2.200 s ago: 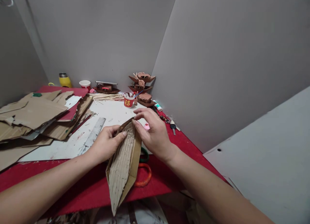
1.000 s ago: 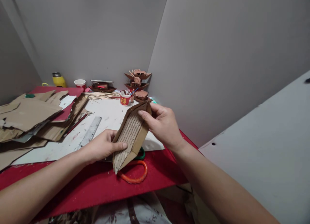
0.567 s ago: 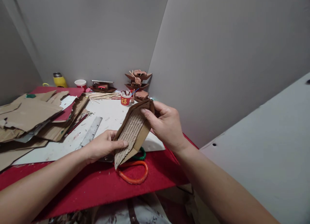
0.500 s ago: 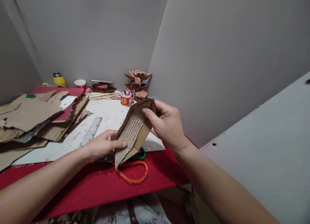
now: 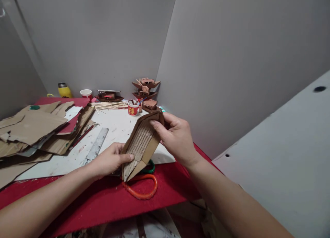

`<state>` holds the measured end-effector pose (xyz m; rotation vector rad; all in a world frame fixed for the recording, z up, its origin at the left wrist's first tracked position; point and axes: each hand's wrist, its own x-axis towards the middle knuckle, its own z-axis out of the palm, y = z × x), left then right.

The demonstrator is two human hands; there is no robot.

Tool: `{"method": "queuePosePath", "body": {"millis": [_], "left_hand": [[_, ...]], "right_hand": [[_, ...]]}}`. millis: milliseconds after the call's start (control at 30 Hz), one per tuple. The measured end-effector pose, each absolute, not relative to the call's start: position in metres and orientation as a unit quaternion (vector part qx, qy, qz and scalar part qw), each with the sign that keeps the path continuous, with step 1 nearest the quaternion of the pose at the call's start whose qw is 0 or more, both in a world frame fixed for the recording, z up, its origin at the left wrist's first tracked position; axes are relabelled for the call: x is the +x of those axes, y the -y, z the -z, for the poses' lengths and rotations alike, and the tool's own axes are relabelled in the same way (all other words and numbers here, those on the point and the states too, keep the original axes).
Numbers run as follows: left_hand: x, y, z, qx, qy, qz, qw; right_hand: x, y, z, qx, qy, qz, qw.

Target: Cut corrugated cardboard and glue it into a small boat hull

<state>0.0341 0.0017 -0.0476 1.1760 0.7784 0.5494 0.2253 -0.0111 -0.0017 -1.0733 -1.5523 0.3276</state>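
A boat-shaped cardboard piece (image 5: 141, 142) is hanging above the front edge of a red-covered table (image 5: 103, 205), held btwn two bare hands. The L hand (image 5: 110, 160) is gripping its lower L side, thumb pressing the inner face; the R hand (image 5: 177, 136) is pinching the upper R end, thumb in front, fingers behind. Orange loop handle (image 5: 141, 196) and green loop handle (image 5: 152, 167) are showing just below, partly hidden.

Beyond, a red-and-white cup (image 5: 132, 111) w/ a gold character is standing upright on a white board (image 5: 117, 124), dark red-brown matter showing inside, type unclear. Farther L, a second cup (image 5: 87, 94) is showing a white interior, its bottom hidden. A yellow bottle (image 5: 65, 91) w/ dark cap is leaning nearby, contents n/a to view.

The piece is tilting, its pointed end aiming down toward the wearer; pale corrugated ribs are running lengthwise btwn smoother brown, raised sides.

Thin wooden sticks (image 5: 110, 105), a model boat (image 5: 109, 96) and stacked model boats (image 5: 146, 88) are lining the back; a ruler (image 5: 98, 143) and cardboard pile (image 5: 38, 124) are lying L.
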Motion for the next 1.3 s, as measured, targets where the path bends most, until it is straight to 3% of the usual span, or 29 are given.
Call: {"method": "queuePosePath", "body": {"millis": [133, 367, 1300], "left_hand": [[0.034, 0.0, 0.045, 0.528, -0.373, -0.254, 0.72], [0.033, 0.001, 0.046, 0.534, -0.394, -0.241, 0.708], [0.036, 0.001, 0.047, 0.528, -0.4, -0.25, 0.706]], "right_hand": [[0.227, 0.004, 0.006, -0.43, 0.647, -0.222, 0.589], [0.227, 0.005, 0.008, -0.451, 0.645, -0.206, 0.582], [0.233, -0.007, 0.014, -0.415, 0.606, -0.348, 0.583]]}}
